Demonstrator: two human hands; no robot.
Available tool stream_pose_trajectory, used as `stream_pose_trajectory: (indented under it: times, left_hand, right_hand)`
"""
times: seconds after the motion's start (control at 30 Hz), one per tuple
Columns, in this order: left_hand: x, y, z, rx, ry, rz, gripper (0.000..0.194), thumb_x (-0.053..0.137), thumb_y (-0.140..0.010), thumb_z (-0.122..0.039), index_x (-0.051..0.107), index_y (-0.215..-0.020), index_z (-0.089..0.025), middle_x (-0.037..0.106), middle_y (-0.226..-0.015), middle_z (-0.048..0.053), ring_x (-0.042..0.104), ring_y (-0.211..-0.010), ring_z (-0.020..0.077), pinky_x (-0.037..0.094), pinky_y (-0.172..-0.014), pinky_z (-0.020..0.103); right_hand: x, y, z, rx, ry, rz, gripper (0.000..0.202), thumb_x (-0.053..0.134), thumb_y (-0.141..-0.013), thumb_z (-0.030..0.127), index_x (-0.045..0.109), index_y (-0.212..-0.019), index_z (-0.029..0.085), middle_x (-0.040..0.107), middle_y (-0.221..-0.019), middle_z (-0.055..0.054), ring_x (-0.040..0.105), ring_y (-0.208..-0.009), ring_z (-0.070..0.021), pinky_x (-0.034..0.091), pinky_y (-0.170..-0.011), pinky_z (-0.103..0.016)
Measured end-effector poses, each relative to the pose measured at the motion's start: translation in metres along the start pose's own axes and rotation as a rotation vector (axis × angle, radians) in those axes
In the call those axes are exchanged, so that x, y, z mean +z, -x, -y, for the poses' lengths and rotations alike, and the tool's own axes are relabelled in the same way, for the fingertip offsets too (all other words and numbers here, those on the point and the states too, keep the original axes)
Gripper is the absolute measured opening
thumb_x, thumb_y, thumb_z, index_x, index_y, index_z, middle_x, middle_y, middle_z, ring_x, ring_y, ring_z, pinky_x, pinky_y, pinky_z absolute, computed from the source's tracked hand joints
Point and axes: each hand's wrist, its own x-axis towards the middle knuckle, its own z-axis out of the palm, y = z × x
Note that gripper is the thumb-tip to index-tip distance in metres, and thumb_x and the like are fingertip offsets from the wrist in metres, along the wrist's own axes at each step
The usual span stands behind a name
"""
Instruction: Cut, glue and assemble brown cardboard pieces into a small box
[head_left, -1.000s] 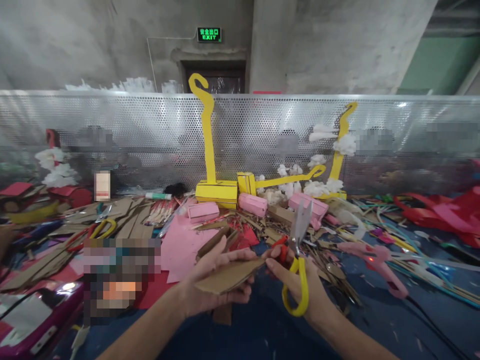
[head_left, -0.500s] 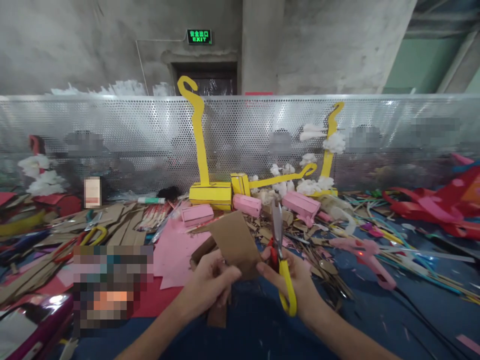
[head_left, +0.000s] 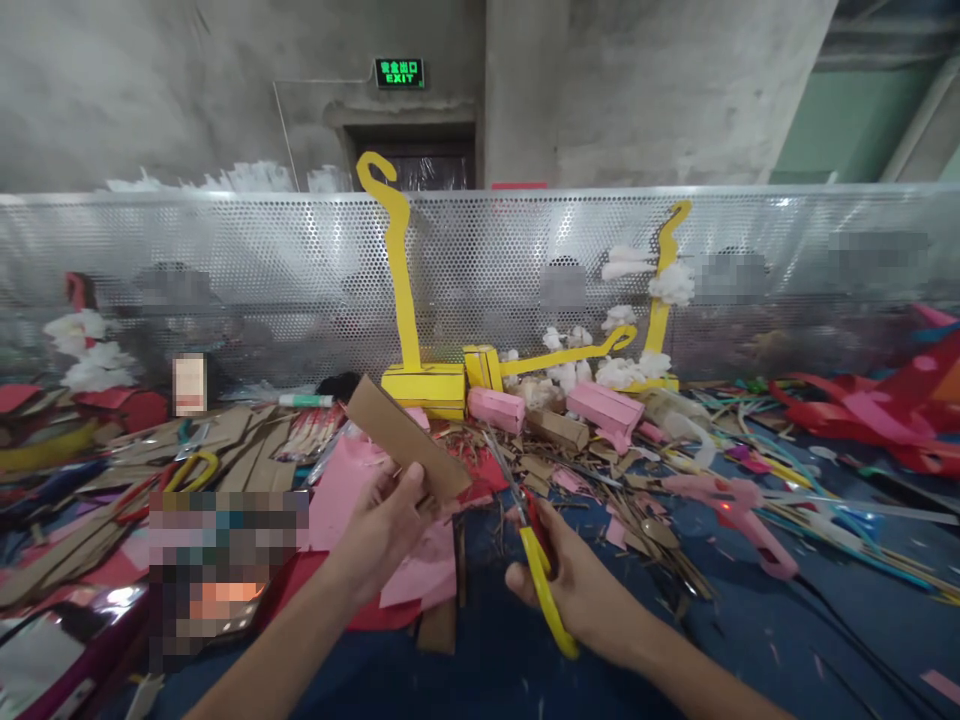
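Note:
My left hand pinches a strip of brown cardboard, tilted with its far end up to the left. Just right of it, my right hand is closed around a pair of scissors with yellow and red handles, the blades pointing away and slightly left. The scissors are apart from the cardboard. Pink paper lies under and beside my left hand. Beyond the hands stand a yellow box with a tall hooked strip and small pink boxes.
A pink glue gun with a black cord lies at the right. Cardboard strips and another pair of scissors are at the left. Scraps and sticks litter the blue table. A perforated metal screen runs across the back.
My left hand has moved left and up with the cardboard, which is now turned to a narrow slant. The right hand has lowered slightly, and the scissors' tips have swung left.

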Motion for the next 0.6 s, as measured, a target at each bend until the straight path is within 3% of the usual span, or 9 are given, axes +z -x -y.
stream_pose_trajectory:
  times: [0.1,0.2,0.37,0.6]
  left_hand:
    - [-0.004,-0.001,-0.008,0.0,0.019,-0.003,0.036,0.073,-0.09,-0.025,0.06,-0.124,-0.025,0.073,-0.122,0.008,0.072,-0.107,0.0235,0.063,-0.079,0.034]
    - [-0.007,-0.002,-0.011,-0.019,0.013,-0.012,0.026,0.074,-0.089,-0.024,0.063,-0.112,-0.023,0.075,-0.117,0.006,0.074,-0.097,0.0202,0.062,-0.067,0.025]
    - [-0.009,-0.003,-0.01,0.0,-0.004,0.063,0.022,0.077,-0.087,-0.027,0.067,-0.105,-0.022,0.077,-0.105,0.003,0.074,-0.082,0.0149,0.061,-0.066,0.022]
    - [-0.005,0.0,-0.012,0.022,-0.058,0.119,0.024,0.074,-0.09,-0.027,0.065,-0.11,-0.019,0.076,-0.108,0.008,0.073,-0.087,0.0171,0.06,-0.071,0.026]
  right_hand:
    - [-0.004,0.003,0.005,-0.056,0.164,-0.01,0.031,0.073,-0.078,0.037,0.053,-0.097,0.022,0.053,-0.082,0.002,0.048,-0.069,-0.0141,0.047,-0.064,-0.025]
    - [-0.008,0.004,0.008,-0.113,0.321,-0.009,0.018,0.067,-0.081,0.027,0.05,-0.084,0.022,0.048,-0.073,0.005,0.042,-0.065,-0.0125,0.039,-0.058,-0.024]
    - [-0.008,0.007,0.011,-0.128,0.352,0.052,0.024,0.068,-0.077,0.021,0.044,-0.076,0.023,0.042,-0.065,0.008,0.036,-0.058,-0.01,0.028,-0.049,-0.022]
    - [-0.003,0.009,0.015,-0.061,0.292,0.106,0.027,0.07,-0.075,0.022,0.043,-0.074,0.022,0.042,-0.066,0.008,0.035,-0.059,-0.0093,0.026,-0.049,-0.022]
